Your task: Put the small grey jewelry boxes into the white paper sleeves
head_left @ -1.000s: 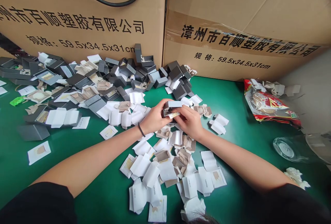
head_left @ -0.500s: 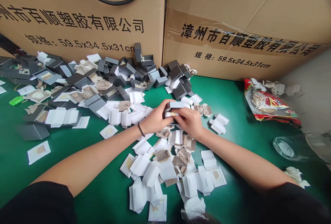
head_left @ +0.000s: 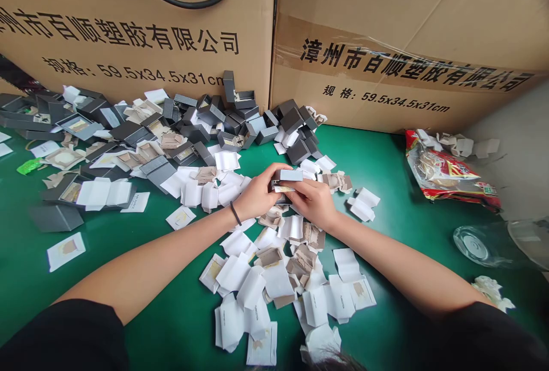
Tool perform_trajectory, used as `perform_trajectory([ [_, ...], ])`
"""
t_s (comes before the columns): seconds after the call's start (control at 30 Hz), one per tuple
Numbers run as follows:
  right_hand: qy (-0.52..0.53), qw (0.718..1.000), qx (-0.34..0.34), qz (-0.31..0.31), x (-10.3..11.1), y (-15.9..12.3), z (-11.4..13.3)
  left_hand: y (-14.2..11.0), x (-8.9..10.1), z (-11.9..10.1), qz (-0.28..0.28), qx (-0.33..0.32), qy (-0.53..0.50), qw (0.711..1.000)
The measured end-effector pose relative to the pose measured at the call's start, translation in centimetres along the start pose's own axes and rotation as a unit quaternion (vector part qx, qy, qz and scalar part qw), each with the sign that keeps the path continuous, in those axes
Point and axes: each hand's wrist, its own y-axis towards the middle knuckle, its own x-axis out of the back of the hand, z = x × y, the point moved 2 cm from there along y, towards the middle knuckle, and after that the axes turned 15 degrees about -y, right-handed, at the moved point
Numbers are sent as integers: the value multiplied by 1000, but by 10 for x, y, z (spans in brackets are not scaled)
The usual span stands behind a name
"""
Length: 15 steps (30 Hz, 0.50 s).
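Observation:
Near the middle of the green table, both my hands are closed around a small dark grey box (head_left: 288, 175). My left hand (head_left: 259, 192) wraps its left side, with a black band round the wrist. From the right, the fingers of my right hand (head_left: 315, 202) reach into the front of the box, at a pale piece of card (head_left: 281, 189). My fingers partly hide the box and the card. Below my hands lies a loose spread of white and grey-brown torn card pieces (head_left: 277, 282).
A heap of dark grey boxes (head_left: 128, 132), some with lids raised, mixes with card scraps at the back left. Two large cardboard cartons (head_left: 171, 62) stand behind. To the right are a red food packet (head_left: 450, 174) and a clear plastic container (head_left: 474, 245). A green scrap (head_left: 29, 166) lies far left.
My hands stay around the same box. The fingers of my right hand have shifted slightly at its front; the objects on the table look the same.

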Motion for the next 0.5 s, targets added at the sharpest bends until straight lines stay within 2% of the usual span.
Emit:
perform_trajectory([
  [0.07,8,1000,0,8,1,1,1,1,1,-2,-21,21,-33,999],
  [0.13,16,1000,0,5,3,3,2,2,3,-5,-68,60,-86,992],
  [0.27,19,999,36,-16,8,4,3,5,4,-7,-151,96,-201,963],
  [0.37,-7,998,62,-9,8,3,3,6,4,-5,-163,99,-230,954],
  [0.5,-76,995,55,37,4,3,3,6,5,-1,-166,105,-226,954],
])
